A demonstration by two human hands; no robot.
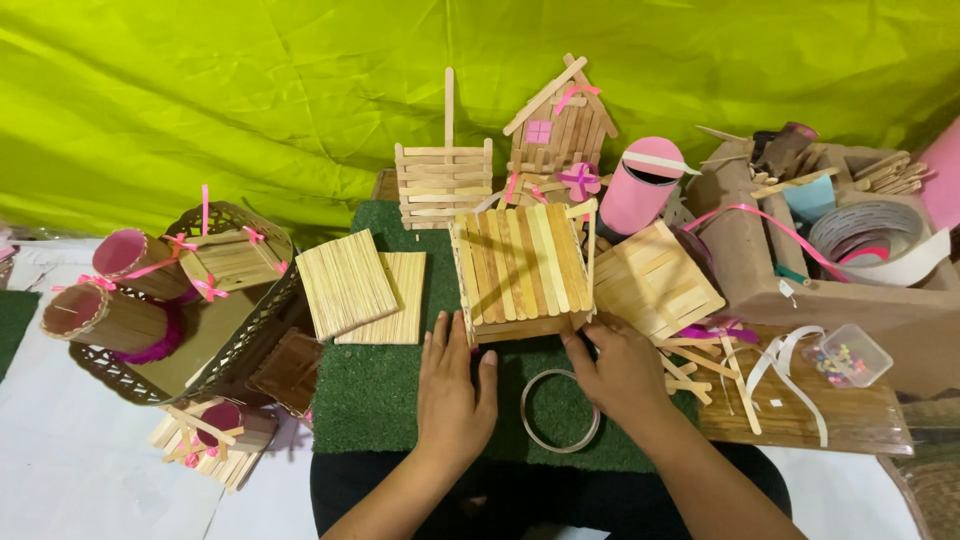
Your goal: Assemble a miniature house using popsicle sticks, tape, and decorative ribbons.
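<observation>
A box built of craft sticks stands on a green turf mat in the middle. My left hand lies flat on the mat, fingers spread, its fingertips at the box's near left corner. My right hand rests by the near right corner, fingers curled against the bottom edge of the box. A thin clear ring lies on the mat between my hands.
Two stick panels lie left of the box, another panel to its right. A small stick house, a fence piece and a pink can stand behind. A basket with pink-lined tubes sits left; a brown box with tape rolls right.
</observation>
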